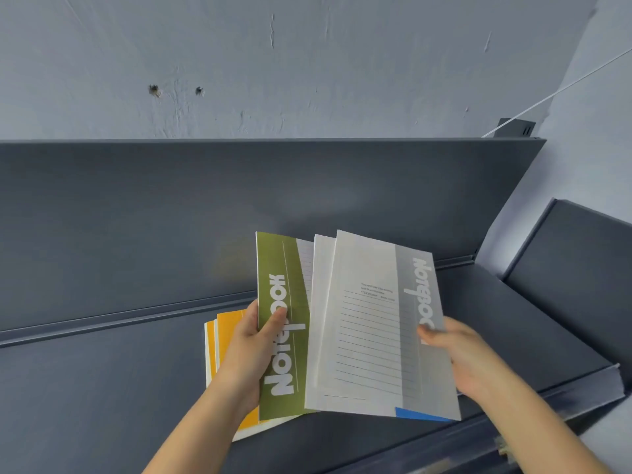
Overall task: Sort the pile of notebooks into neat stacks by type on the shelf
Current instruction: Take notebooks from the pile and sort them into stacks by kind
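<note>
Left hand [247, 343] pinches green notebook [273, 261] | right hand [461, 357] pinches grey notebook [366, 268] | orange stack [227, 336] under left.

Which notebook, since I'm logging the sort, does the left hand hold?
The green notebook; the right hand holds the grey one, orange ones lie on the shelf.

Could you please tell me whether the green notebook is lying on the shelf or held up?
Held up: the left hand grips the green notebook, thumb on its cover, above the orange notebooks.

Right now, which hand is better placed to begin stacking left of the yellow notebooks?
Probably left: left hand grips the green notebook over them; right hand holds the grey notebook farther right.
</note>
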### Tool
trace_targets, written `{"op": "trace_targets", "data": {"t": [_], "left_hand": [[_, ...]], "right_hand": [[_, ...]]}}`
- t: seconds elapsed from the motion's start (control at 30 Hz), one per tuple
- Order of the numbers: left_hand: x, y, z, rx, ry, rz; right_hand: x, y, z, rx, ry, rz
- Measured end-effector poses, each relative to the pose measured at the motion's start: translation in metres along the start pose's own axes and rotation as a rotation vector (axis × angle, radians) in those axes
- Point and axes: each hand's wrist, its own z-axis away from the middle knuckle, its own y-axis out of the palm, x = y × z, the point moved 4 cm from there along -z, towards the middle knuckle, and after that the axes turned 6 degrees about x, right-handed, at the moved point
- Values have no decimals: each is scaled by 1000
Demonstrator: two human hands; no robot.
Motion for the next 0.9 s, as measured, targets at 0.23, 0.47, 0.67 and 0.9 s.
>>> {"op": "trace_targets", "data": {"t": [0.23,0.47,0.67,0.9], "left_hand": [[-20,-22,5,-51,79,-51],[-26,-26,5,-66,78,-47],[-20,2,2,-20,44,-24],[0,53,-8,43,-24,-29]], "right_hand": [[16,-50,-17,-202,-23,233],[-3,-56,-41,-187,30,353],[6,-50,-54,-137,-19,456],[10,-39,-39,-290,-171,778]]}}
